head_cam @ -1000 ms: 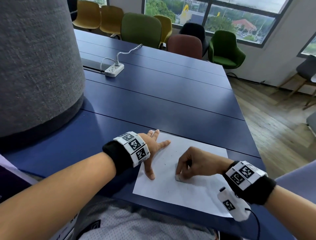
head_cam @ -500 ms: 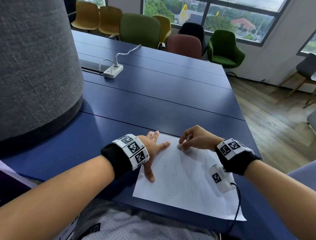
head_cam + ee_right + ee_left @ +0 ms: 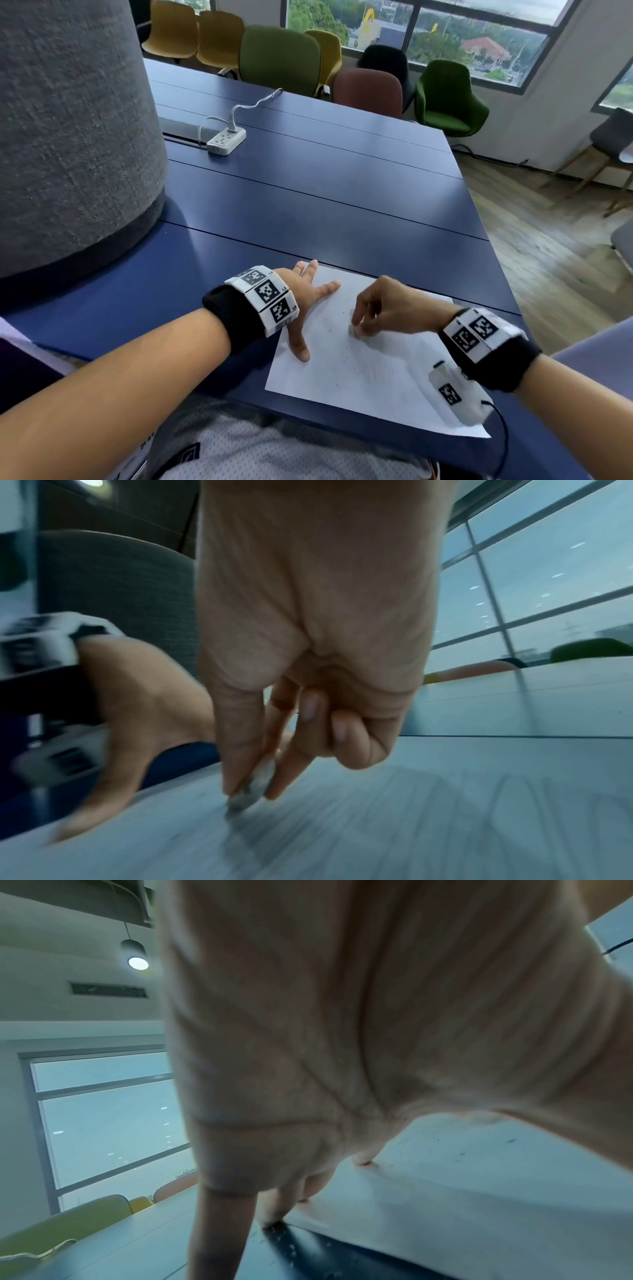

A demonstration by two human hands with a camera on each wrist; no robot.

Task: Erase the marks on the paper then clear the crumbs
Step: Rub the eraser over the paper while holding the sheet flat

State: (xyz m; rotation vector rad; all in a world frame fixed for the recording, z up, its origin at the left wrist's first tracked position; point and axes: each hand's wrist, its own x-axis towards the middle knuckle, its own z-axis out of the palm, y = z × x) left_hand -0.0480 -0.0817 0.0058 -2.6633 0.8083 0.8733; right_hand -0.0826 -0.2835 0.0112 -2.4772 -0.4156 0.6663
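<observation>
A white sheet of paper (image 3: 376,377) with faint pencil marks and dark eraser crumbs (image 3: 344,359) lies at the near edge of the blue table (image 3: 308,205). My left hand (image 3: 308,301) presses flat on the sheet's left part, fingers spread and straight. My right hand (image 3: 363,322) pinches a small grey-white eraser (image 3: 354,330) between thumb and fingers, its tip down on the paper near the middle. In the right wrist view the eraser (image 3: 253,785) is smudged grey and touches the paper (image 3: 445,818). In the left wrist view crumbs (image 3: 459,1153) dot the sheet.
A large grey fabric-covered column (image 3: 68,137) stands on the table at the left. A white power strip (image 3: 226,140) with a cable lies farther back. Coloured chairs (image 3: 281,58) line the far edge. The table's right edge drops to a wooden floor (image 3: 548,257).
My right hand with the eraser went from the sheet's middle up to its far edge, then came back toward the middle. The left hand stayed pressed on the paper.
</observation>
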